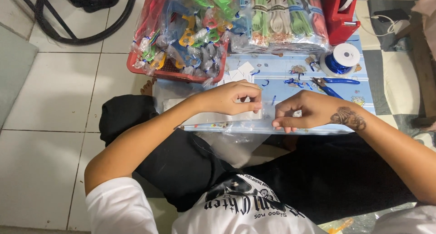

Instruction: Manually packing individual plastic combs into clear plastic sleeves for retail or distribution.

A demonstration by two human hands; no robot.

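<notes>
I sit cross-legged on the floor at a low light-blue table [277,70]. My left hand [231,97] pinches a clear plastic bag [227,118] lying at the table's near edge, fingers closed on its top. My right hand [304,110] is beside it, fingertips pinched together at the same bag's right end; what they hold is too small to tell. More clear plastic [231,145] hangs off the table onto my lap.
A red basket [175,72] of bagged colourful plastic toys stands at the back left. Packs of plastic spoons and forks [281,22] lie behind. A spool of blue wire [340,59], blue-handled pliers [334,86] and a red tape dispenser [340,13] are at the right.
</notes>
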